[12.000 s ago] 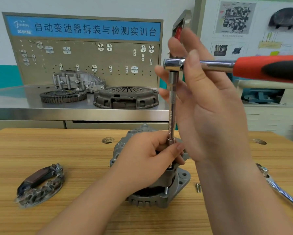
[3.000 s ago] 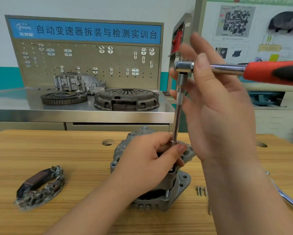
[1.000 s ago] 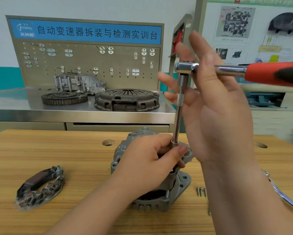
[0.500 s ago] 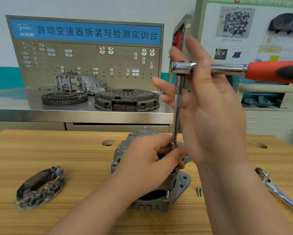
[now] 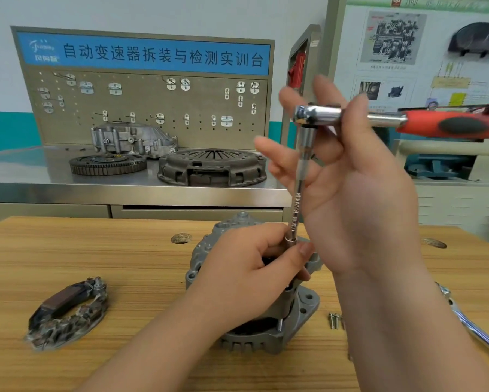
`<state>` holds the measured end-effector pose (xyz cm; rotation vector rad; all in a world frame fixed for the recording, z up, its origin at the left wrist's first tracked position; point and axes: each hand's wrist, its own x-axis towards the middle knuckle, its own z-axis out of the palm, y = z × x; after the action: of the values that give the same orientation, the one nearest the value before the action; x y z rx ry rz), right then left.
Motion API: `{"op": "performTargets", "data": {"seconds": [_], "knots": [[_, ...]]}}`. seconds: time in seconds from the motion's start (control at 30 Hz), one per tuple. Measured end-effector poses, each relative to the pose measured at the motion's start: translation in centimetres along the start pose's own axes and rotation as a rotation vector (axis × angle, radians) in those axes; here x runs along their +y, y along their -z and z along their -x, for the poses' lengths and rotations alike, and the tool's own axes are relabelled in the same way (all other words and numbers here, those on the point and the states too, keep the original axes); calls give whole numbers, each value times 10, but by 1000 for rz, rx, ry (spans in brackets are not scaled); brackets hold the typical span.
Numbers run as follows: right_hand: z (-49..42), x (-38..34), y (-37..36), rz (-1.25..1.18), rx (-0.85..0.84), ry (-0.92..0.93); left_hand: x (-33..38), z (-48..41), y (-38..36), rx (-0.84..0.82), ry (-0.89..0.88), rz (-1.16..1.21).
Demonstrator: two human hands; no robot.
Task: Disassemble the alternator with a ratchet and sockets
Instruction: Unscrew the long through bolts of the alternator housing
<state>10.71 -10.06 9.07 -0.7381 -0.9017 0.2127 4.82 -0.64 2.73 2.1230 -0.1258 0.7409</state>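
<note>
1. The wooden bench (image 5: 96, 264) carries everything. One alternator (image 5: 299, 315) stands on end near its middle.
2. I judge the alternator's cast housing heavy and rigid. It should sit firm on the wood, though it could twist under torque. The upper housing is the place to hold it, and my left hand (image 5: 254, 267) is there with its fingers curled over the top and its thumb tip against the socket (image 5: 290, 240).
3. One red-handled ratchet (image 5: 447, 125) rides on one long extension bar (image 5: 298, 199). Both are stiff steel (smooth chrome, slippery in bare fingers), so the rubber handle is the place to pull. My right hand (image 5: 359, 199) is unclenched, with straight fingers splayed behind the bar and the thumb across the ratchet's neck.
4. One chrome wrench (image 5: 469, 323) lies at the right edge, partly behind my forearm.
5. One rectifier plate (image 5: 67, 312) lies loose, well to the left. It looks delicate.
6. Two loose bolts (image 5: 333, 321) lie just right of the alternator, and my forearm may hide more.
</note>
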Motion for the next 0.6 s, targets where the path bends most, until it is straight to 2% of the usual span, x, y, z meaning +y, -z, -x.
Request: {"op": "performTargets", "data": {"seconds": [0.1, 0.23, 0.33, 0.43, 0.53, 0.6], "knots": [[0, -1, 1, -21, 2, -98, 1, 0, 0, -30, 9, 5], [0, 3, -1, 114, 68, 63, -1, 0, 0, -16, 15, -3], [0, 3, -2, 120, 39, 142, -3, 0, 0, 2, 15, -6], [1, 2, -1, 38, -19, 50, -2, 0, 0, 1, 19, 29], [0, 1, 1, -4, -7, -70, -1, 1, 0, -29, 32, 26], [0, 2, 1, 38, 29, -47, -1, 0, 0, -23, 27, -11]]}}
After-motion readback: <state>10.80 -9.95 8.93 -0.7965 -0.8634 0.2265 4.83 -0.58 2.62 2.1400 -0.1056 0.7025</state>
